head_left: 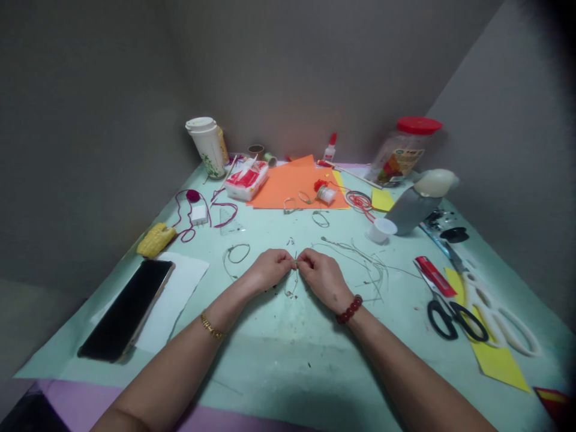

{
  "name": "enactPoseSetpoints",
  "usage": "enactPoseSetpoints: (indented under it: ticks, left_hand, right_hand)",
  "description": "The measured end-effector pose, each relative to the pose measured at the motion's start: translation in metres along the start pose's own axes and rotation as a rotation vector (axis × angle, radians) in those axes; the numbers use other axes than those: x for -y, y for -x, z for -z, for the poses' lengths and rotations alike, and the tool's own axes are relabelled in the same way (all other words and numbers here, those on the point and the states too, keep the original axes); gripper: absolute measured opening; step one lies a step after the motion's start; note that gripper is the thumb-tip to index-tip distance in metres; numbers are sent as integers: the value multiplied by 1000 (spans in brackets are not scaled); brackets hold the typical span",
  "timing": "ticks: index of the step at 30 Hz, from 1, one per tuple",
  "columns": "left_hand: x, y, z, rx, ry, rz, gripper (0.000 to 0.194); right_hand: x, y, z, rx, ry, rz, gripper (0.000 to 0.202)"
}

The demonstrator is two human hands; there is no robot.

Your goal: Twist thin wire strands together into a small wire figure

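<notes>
Near the middle of the pale green table cover (288, 360), my left hand (271, 269) and my right hand (321, 276) meet fingertip to fingertip. Both are closed in a pinch on a thin greenish cord (296, 282), whose loop hangs below the fingers. The cord's knot is too small to make out. A gold bracelet (210, 324) is on the left wrist and a dark red bead bracelet (350, 309) on the right. Loose cords (369, 264) lie right of my hands, and a looped cord (238, 253) lies to the left.
A black phone (128, 309) rests on white paper (184, 294) at left. Black-handled scissors (454, 318), white-handled scissors (499, 318) and a red lighter (435, 276) lie at right. Orange sheets (288, 183), a tissue pack (246, 180), a cup (207, 147) and a jar (400, 153) stand farther back.
</notes>
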State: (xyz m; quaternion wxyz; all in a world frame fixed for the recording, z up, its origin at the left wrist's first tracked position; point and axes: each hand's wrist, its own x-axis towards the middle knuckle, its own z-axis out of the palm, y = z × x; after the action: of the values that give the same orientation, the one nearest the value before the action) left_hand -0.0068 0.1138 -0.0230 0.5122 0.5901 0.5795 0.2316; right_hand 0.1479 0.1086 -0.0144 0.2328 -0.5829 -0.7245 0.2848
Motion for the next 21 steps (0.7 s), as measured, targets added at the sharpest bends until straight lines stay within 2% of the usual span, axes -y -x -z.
enactPoseSetpoints:
  ticks: [8, 13, 18, 21]
  left_hand:
    - [-5, 0, 5, 83, 97, 59, 17]
    - [-5, 0, 5, 73, 116, 69, 17]
    - [-7, 0, 6, 113, 163, 78, 19]
    - [-9, 1, 6, 101, 166, 100, 18]
  right_hand:
    - [1, 2, -1, -45, 43, -2, 19]
    - [11, 28, 2, -170, 175, 102, 21]
    - [19, 49, -9, 16, 226, 155, 8]
    - [18, 49, -12, 69, 211, 149, 12]
